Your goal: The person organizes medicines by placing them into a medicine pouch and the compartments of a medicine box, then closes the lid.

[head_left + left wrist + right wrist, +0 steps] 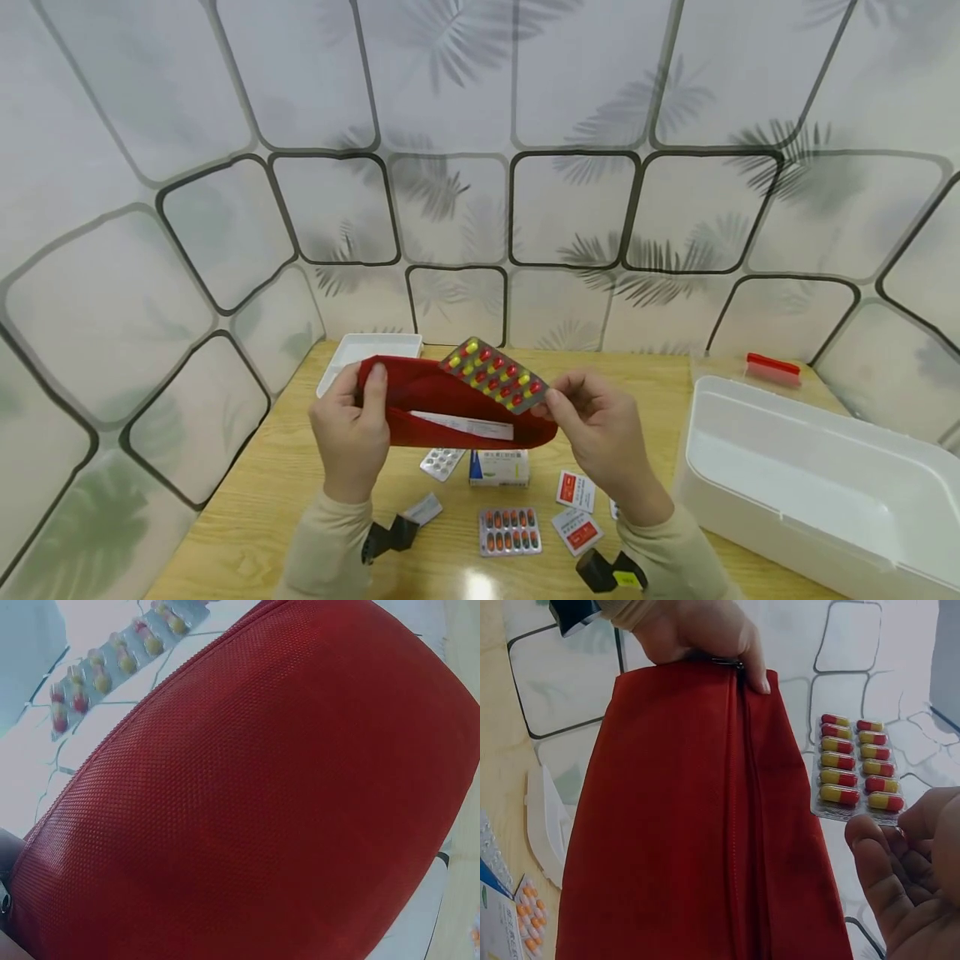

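My left hand (pixel 352 429) grips the left end of a red zippered pouch (pixel 442 433), thumb over its edge, and the pouch is raised above the table with its mouth open. A white printed packet (pixel 465 425) shows inside. Between thumb and fingertips, my right hand (pixel 603 437) pinches one corner of a blister pack (pixel 495 375) of red and yellow capsules, which overlaps the pouch's opening in the head view. From the right wrist, this blister pack (pixel 859 765) appears beside the pouch (pixel 667 810), apart from the zipper edge.
Below the pouch lie a white and blue medicine box (pixel 499 468), a silver blister pack (pixel 442 462), an orange and dark capsule blister (pixel 510 532) and red-and-white packets (pixel 576 492). A large white bin (pixel 795 500) stands at right, a white tray (pixel 378 346) at back left.
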Demonstrator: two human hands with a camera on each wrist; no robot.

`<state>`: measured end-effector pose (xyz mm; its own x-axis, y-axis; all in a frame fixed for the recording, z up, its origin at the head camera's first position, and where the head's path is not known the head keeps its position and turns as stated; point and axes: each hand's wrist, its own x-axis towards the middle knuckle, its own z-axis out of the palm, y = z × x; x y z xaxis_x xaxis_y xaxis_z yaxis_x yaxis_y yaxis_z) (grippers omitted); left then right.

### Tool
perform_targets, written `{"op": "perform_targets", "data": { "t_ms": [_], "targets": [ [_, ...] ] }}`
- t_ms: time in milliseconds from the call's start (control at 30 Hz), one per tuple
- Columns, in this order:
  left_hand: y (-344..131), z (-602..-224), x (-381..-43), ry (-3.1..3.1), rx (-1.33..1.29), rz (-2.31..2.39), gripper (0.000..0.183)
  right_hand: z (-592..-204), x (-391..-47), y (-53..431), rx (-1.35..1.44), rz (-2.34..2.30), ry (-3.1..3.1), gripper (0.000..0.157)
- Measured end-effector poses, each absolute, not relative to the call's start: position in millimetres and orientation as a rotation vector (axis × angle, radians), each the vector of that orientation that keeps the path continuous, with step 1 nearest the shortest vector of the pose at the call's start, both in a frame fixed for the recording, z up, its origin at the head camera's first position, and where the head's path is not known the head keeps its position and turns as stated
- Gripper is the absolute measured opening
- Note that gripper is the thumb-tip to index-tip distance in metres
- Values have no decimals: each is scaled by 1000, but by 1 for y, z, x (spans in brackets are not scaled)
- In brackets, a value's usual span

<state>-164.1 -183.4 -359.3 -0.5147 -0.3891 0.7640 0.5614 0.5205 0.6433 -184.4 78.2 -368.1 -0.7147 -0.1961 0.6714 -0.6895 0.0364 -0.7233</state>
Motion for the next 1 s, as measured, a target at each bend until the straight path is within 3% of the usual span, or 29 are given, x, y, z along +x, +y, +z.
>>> {"op": "perform_targets", "data": {
  "t_ms": [267, 667, 1000],
  "targets": [
    [-179, -359, -162, -1767, -158, -1176, 11, -372, -185, 73, 972, 1533, -2002, 12],
    [-174, -355, -157, -1759, -195, -1228, 13, -380, -186, 64, 1006, 1097, -2100, 6],
    [-171, -354, -156, -1735, -204, -1238, 12, -383, -185, 59, 983, 991, -2150, 7]
  ]
}}
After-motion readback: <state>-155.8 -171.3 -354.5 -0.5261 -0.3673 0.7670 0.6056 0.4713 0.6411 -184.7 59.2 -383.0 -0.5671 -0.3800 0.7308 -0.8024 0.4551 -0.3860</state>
